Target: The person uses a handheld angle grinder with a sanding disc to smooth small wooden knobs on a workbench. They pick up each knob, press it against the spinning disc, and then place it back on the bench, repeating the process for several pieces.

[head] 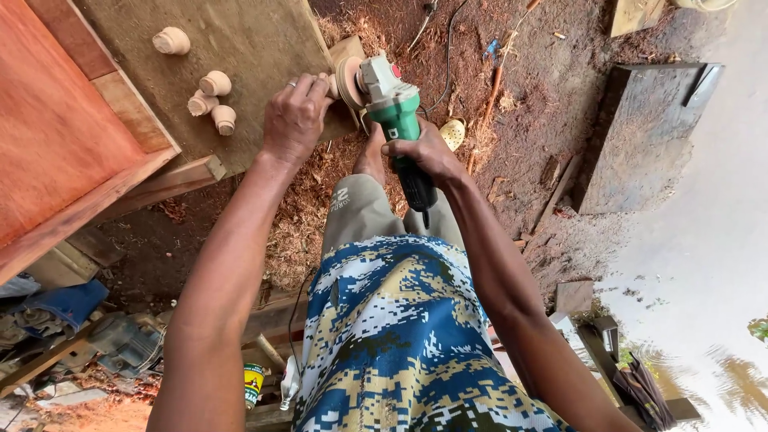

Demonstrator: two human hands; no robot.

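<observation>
light: soft daylight, brightest right | shadows: faint | focus: sharp | edges: wide-angle stretch

4 turned wooden knobs point(210, 100), sawdust point(300, 216).

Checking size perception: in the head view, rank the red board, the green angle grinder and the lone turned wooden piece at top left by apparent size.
1. red board
2. green angle grinder, held in the right hand
3. lone turned wooden piece

The gaps are wide enough that camera distance does not blur the ranking.

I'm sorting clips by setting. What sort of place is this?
Probably an open-air woodworking yard. The right hand holds a green angle grinder against a small wooden piece held by the left hand; turned wooden knobs lie on a board, and sawdust covers the dirt ground.
</observation>
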